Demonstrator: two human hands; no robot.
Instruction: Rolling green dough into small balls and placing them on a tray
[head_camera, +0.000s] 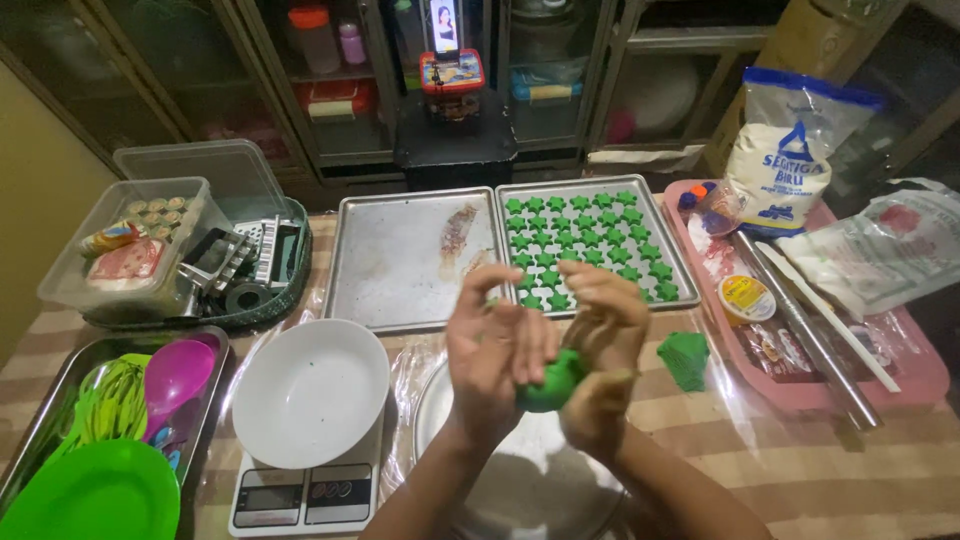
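A lump of green dough (551, 381) is pressed between my two palms above a round metal plate (520, 480). My left hand (492, 352) lies against the dough's left side with fingers spread upward. My right hand (604, 345) cups it from the right and behind. Beyond my hands, a baking tray (672, 250) holds several green star-shaped dough pieces (585, 240). Beside it a second tray (400, 265) is bare apart from a greasy smear.
A white bowl (310, 392) sits on a kitchen scale (300, 495) at front left. Green and purple utensils fill a metal tray (60, 400). A green cutter (685, 358), a pink tray (900, 385) with a flour bag (785, 150) and a metal rod (805, 335) lie right.
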